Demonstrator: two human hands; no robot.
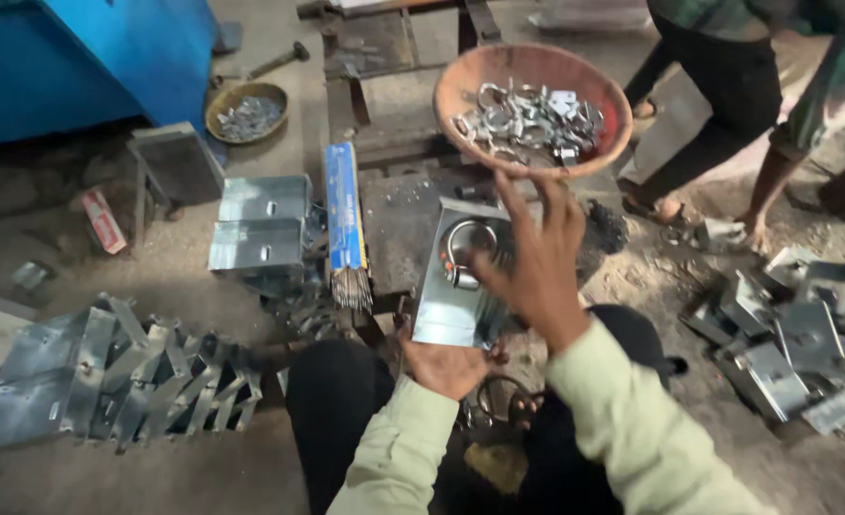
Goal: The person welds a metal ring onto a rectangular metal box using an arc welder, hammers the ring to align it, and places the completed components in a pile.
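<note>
The metal plate (453, 296) lay flat and face-up just below the rust-coloured bowl (533, 107), with a steel ring (464, 250) resting on its upper half. The left hand (446, 367) sat at the plate's lower edge, palm up and under it; its fingers were hidden beneath the sheet, so whether they were closed could not be told. The right hand (535, 256) hovered over the plate's right side, wrist raised, fingers apart and pointing up toward the bowl, gripping nothing.

Judgement: the plate looked like thin folded sheet steel, stiff, fairly light, with sharp edges; best held from below or by a folded rim. The ring looked small, hard and smooth, likely to slide on the sheet; a pinch across its hoop should suit.

Left of the plate lay a blue packet of rods (344, 221). The bowl held more loose rings. Right of the bowl stood another person (728, 86).
</note>
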